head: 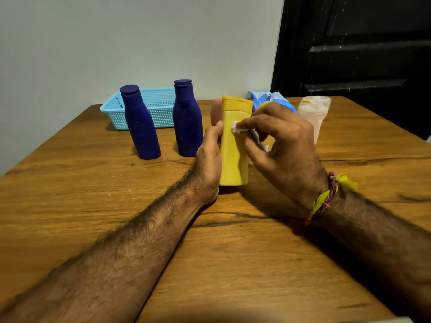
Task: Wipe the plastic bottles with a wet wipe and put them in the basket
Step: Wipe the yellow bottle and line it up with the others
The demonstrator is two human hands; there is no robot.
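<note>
- One view only, from the head camera: the yellow bottle [234, 145] stands upright on the wooden table [116, 206], long axis vertical, cap end up, held between both hands.
- Left hand [208, 159] grasps the bottle from its left side; the thumb lies on the near face, the fingers are hidden behind the body.
- Right hand [279, 145] pinches the wet wipe [238, 127] between thumb and fingertips and presses it against the upper right face of the bottle, just below the cap.
- Judgement: wiping of this bottle is in progress; strokes along the vertical axis would cover the remaining lower face.
- Blue basket [161, 106] lies beyond and to the left of the grip, against the wall; the left hand is the nearer one for the transfer.
- Two dark blue bottles [142, 127] [187, 120] stand between the grip and the basket, so the carry path likely needs to pass over or around them.
- Clear bottle [313, 115] stands beyond the right hand, beside a blue wipes pack [268, 99].
</note>
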